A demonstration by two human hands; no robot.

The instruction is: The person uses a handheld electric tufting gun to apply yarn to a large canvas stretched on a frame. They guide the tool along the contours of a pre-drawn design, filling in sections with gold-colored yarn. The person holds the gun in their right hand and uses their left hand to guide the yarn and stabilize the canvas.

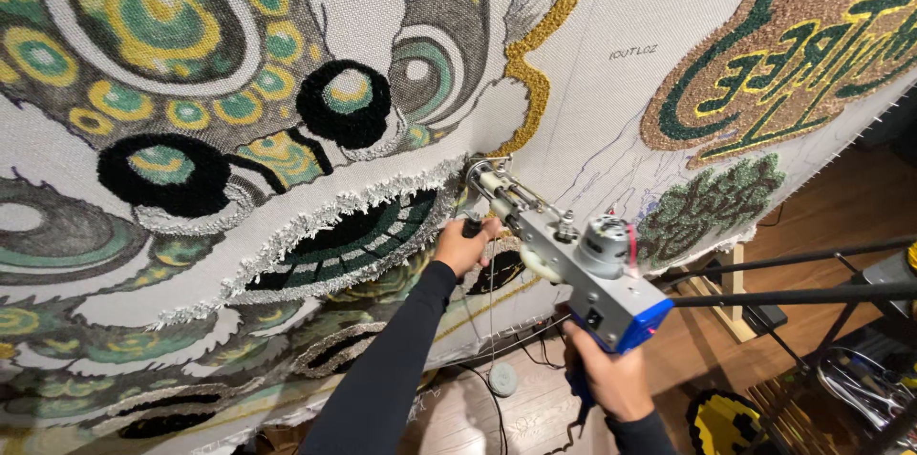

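A grey and blue tufting gun (585,269) points at a large stretched backing cloth (592,102) covered with a tufted design in green, yellow, black, white and gold. The gun's needle tip (475,169) touches the cloth beside a white fringed band. My left hand (464,243), in a black sleeve, grips the gun's black front handle. Lower down, my right hand (611,380) wraps around the blue rear grip. Thin yarn strands run down from the gun.
A wooden floor (793,254) lies below the cloth. Black metal bars (793,295) cross at the right. A small tufted rug in yellow and black (724,422) lies on the floor, with cables and a round disc (501,379) near it.
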